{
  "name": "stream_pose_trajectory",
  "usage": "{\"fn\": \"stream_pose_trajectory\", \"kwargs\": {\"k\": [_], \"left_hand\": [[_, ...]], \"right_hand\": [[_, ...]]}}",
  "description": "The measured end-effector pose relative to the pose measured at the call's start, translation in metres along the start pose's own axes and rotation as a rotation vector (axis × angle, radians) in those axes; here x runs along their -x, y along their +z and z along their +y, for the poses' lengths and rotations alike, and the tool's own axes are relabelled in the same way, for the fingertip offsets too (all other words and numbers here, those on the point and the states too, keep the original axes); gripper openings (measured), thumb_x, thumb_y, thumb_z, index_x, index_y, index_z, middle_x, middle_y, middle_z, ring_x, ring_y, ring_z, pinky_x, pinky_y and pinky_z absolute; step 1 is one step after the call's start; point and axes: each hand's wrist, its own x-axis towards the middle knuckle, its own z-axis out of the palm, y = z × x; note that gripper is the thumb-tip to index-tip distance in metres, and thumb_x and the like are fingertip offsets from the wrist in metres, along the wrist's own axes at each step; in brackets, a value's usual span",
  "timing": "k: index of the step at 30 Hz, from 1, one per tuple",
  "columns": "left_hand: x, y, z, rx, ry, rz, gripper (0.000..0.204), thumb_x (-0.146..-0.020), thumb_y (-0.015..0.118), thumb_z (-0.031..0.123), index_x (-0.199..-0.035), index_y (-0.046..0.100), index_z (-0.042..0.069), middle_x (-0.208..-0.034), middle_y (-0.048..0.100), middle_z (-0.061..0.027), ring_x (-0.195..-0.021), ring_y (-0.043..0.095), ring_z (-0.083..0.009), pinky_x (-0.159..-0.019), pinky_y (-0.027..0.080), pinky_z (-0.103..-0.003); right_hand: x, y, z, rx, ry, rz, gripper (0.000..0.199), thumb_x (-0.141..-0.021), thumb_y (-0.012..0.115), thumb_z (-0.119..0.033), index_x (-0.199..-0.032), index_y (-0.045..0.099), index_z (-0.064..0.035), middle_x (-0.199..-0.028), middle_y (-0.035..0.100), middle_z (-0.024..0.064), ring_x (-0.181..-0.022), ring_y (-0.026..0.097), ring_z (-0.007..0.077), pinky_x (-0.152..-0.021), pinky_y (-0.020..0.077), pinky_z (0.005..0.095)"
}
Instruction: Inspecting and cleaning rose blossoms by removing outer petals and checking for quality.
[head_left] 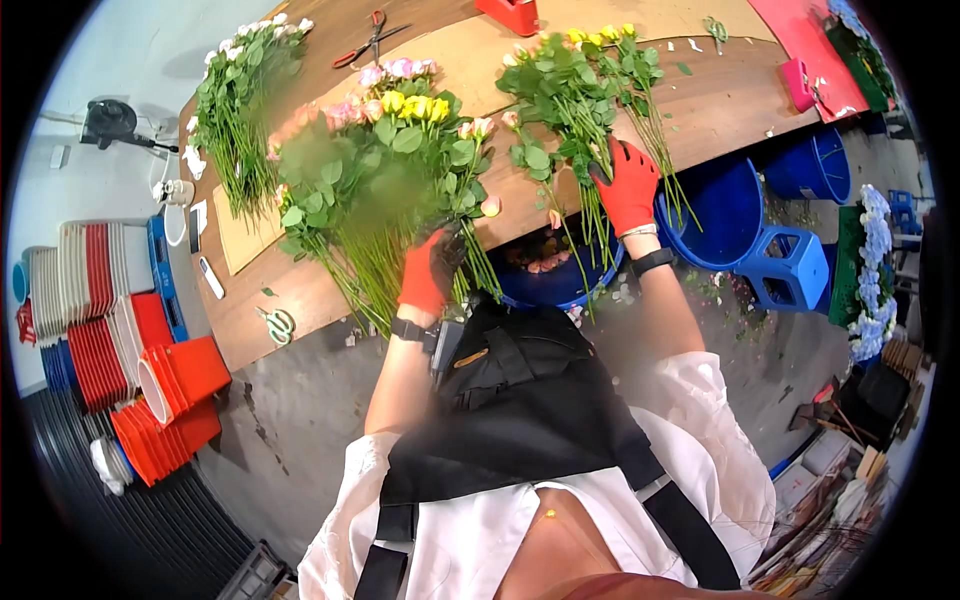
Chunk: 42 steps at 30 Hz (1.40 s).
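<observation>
My left hand (430,268), in a red glove with dark fingertips, is closed at the stems on the right side of a large pile of pink and yellow roses (385,150). Leaves and blur partly hide its fingers. My right hand (631,186), gloved alike, closes round the green stems of a smaller bunch of roses (565,95), yellow and pale peach at the far end. Its stems hang past the table edge. A single peach rose (555,218) droops beside it. Below, between my hands, a blue bucket (545,295) holds petals and scraps.
White-pink roses (240,110) lie at the far left of the wooden table (480,75). Red-handled shears (372,42), green-handled scissors (277,325) and a white phone (211,278) lie on it. Blue buckets (715,215) and a blue stool (785,270) stand right; orange buckets (185,375) left.
</observation>
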Motion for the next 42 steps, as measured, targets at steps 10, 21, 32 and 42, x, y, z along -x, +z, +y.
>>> {"fn": "stream_pose_trajectory", "kwargs": {"k": [10,21,32,42], "left_hand": [[0.036,-0.003,-0.005,-0.918,0.203,0.35,0.027,-0.082,0.064,0.008,-0.108,0.066,0.003,-0.1,0.068,-0.0101,-0.091,0.065,-0.0215,-0.079,0.05,-0.032],[0.003,0.028,0.014,-0.77,0.26,0.172,0.021,-0.088,0.063,0.012,-0.105,0.068,0.0,-0.094,0.07,-0.0057,-0.084,0.061,-0.0104,-0.079,0.048,-0.025],[-0.033,0.065,0.099,-0.094,0.249,0.039,0.038,-0.098,0.052,0.025,-0.123,0.057,-0.002,-0.106,0.065,-0.0053,-0.094,0.058,-0.0112,-0.082,0.046,-0.025],[0.048,0.1,0.16,-0.126,0.413,0.082,0.028,-0.09,0.059,0.007,-0.115,0.062,-0.005,-0.099,0.068,-0.0044,-0.087,0.06,-0.0094,-0.08,0.047,-0.023]], "right_hand": [[0.154,0.018,-0.082,0.012,0.346,-0.582,0.046,-0.079,0.07,-0.027,-0.117,0.054,-0.0067,-0.103,0.061,0.0142,-0.095,0.061,0.0318,-0.079,0.048,0.0433],[0.125,0.003,-0.081,-1.761,1.095,-0.892,0.031,-0.088,0.06,-0.013,-0.115,0.06,0.0012,-0.094,0.067,0.0072,-0.086,0.063,0.017,-0.079,0.0493,0.0285],[0.088,-0.077,-0.085,-1.51,0.684,-0.775,0.045,-0.083,0.055,0.001,-0.127,0.054,0.004,-0.112,0.065,0.0098,-0.101,0.06,0.0166,-0.09,0.0456,0.0275],[0.123,-0.103,-0.11,-1.097,0.483,-0.736,0.038,-0.08,0.064,0.002,-0.118,0.063,-0.0018,-0.11,0.068,0.0105,-0.099,0.064,0.019,-0.088,0.0491,0.0298]]}}
